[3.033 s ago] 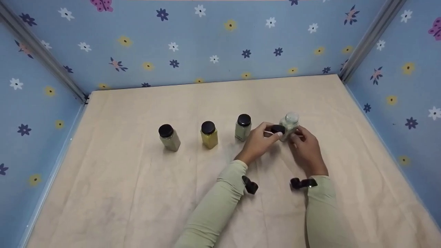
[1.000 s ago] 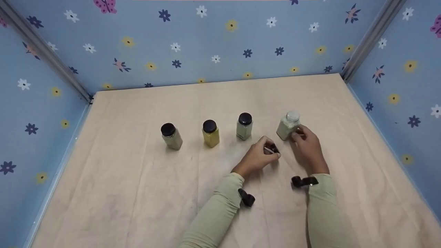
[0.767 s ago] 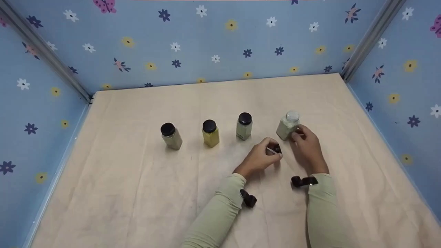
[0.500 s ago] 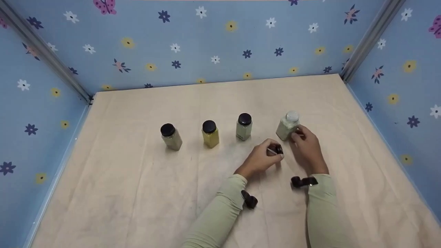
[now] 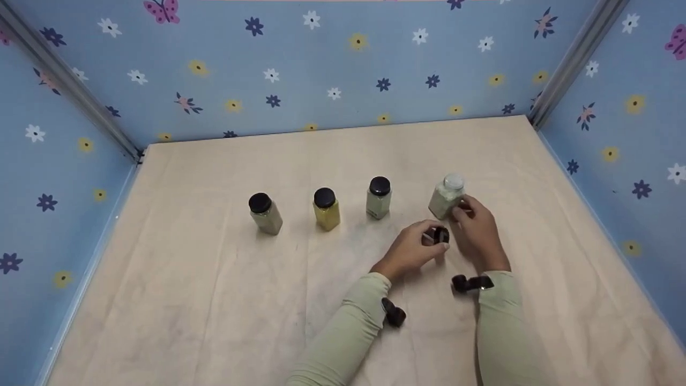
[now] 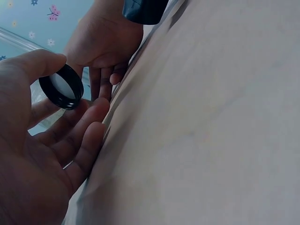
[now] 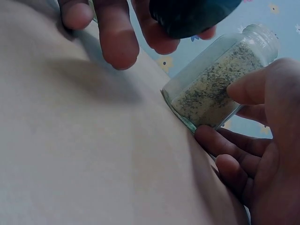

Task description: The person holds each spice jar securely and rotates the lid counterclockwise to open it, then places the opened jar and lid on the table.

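In the head view my left hand (image 5: 411, 249) pinches a black screw cap (image 5: 441, 236) on edge between thumb and fingers, just above the cloth. Its pale inside shows in the left wrist view, where the cap (image 6: 58, 101) is seen from below. An uncapped square glass spice jar (image 5: 446, 199) stands upright beyond it. My right hand (image 5: 479, 233) holds this jar low on its right side with thumb and fingertips. Through the glass in the right wrist view, the jar (image 7: 215, 84) shows pale, green-flecked dried contents. The cap and jar are apart.
Three black-capped spice jars stand in a row to the left: a pale green one (image 5: 379, 199), a yellow one (image 5: 326, 212) and a grey-green one (image 5: 266, 215). A cream cloth (image 5: 241, 311) covers the table. Blue flowered panels (image 5: 332, 64) enclose the back and sides.
From beside the jar's mouth, my left hand has brought the cap down towards the table front, then slightly right, turning its inside into view. The right hand stays on the jar.
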`<state>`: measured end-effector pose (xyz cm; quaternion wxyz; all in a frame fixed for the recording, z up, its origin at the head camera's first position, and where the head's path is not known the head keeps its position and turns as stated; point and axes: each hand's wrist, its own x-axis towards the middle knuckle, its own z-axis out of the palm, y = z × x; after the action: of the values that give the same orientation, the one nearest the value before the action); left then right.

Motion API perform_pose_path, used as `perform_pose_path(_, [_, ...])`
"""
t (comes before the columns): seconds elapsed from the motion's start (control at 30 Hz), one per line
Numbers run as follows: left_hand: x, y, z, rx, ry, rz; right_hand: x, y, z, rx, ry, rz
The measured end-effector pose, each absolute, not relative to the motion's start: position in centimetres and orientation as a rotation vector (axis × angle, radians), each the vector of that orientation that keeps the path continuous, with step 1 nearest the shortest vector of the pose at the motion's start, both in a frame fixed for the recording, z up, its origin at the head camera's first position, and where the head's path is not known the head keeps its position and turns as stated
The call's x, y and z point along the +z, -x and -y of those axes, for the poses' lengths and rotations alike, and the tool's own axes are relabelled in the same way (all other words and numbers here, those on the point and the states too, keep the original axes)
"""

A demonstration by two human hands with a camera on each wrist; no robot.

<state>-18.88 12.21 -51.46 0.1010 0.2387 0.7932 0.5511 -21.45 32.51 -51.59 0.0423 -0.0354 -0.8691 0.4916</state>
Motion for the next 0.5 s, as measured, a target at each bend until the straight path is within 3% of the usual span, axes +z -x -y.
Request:
perform_pose_path(0.23, [-51.1, 18.7, -12.9, 1.374, -0.753, -2.52, -51.5, 21.2, -32.4, 1.505, 0.136, 2.668])
perform_pose_path(0.5, [-50.8, 18.5, -13.4, 1.259, -0.637, -2.556, -51.7, 21.4, -32.5, 1.49, 0.104, 2.658])
